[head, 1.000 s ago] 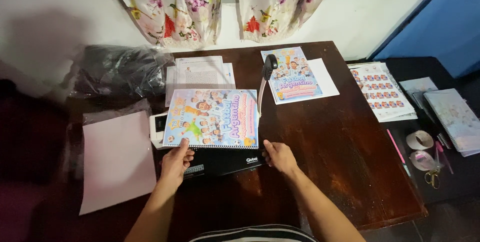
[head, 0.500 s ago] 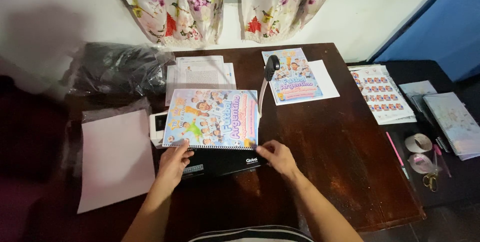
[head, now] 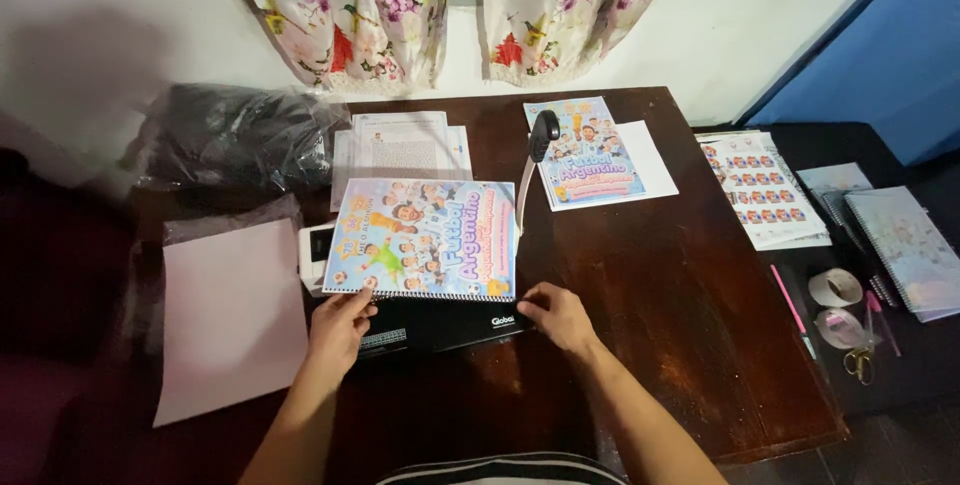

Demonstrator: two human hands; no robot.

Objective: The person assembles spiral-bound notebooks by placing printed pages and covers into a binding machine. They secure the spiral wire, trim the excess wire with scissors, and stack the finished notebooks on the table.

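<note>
From the head camera we see our left hand [head: 338,330] and right hand [head: 556,313] resting with loosely curled fingers on the black binding machine [head: 440,323], gripping nothing, the colourful booklet [head: 425,238] lying on it at table centre. Bare wood stretches toward 4 o'clock up to the table [head: 700,345] edge. We count one pink sheet [head: 230,315] at 9 o'clock, one printed cover [head: 585,153] at 1 o'clock and two tape rolls [head: 836,307] at 3 o'clock.

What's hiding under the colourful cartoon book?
Under the cartoon book sits a black binding machine; only its front edge and its lever show. A white thing peeks out at the left. The machine's top is covered.

A pink sheet [head: 232,315], black bag [head: 240,135], sticker sheets [head: 762,188], tape rolls [head: 836,289] and scissors [head: 860,363] lie about.
</note>
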